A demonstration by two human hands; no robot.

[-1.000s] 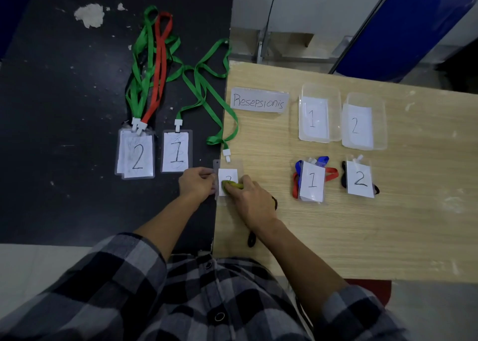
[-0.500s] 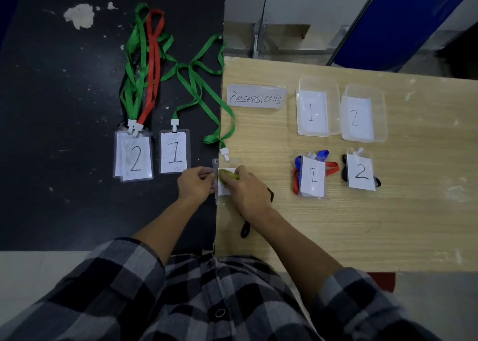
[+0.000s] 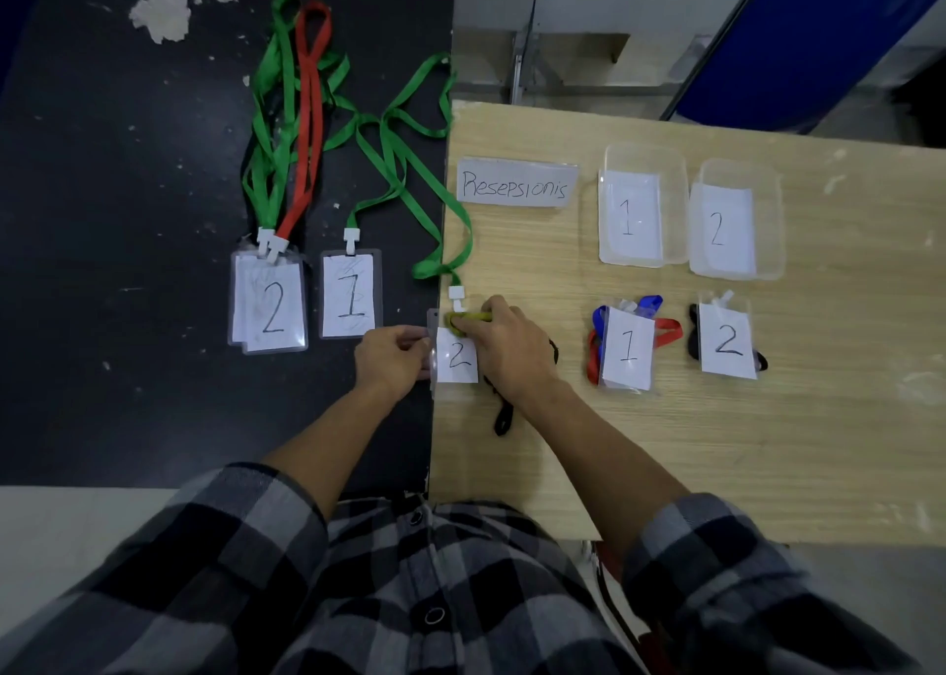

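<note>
badge (image 3: pixel 457 357) lies at the left edge of the wooden table (image 3: pixel 665 444), at the seam with the black table (image 3: pixel 128 393). a second ago the yellow wad (image 3: pixel 463 320) in the right hand (image 3: pixel 504 347) covered its middle; now it sits at the top edge by the clip (image 3: pixel 456 295), so this wiping pass looks nearly done. right fingers curl round the wad; the left hand (image 3: pixel 391 362) pinches the badge's left edge. clear sleeve, white card, handwritten 2 now showing, green lanyard (image 3: pixel 409 162).
</note>
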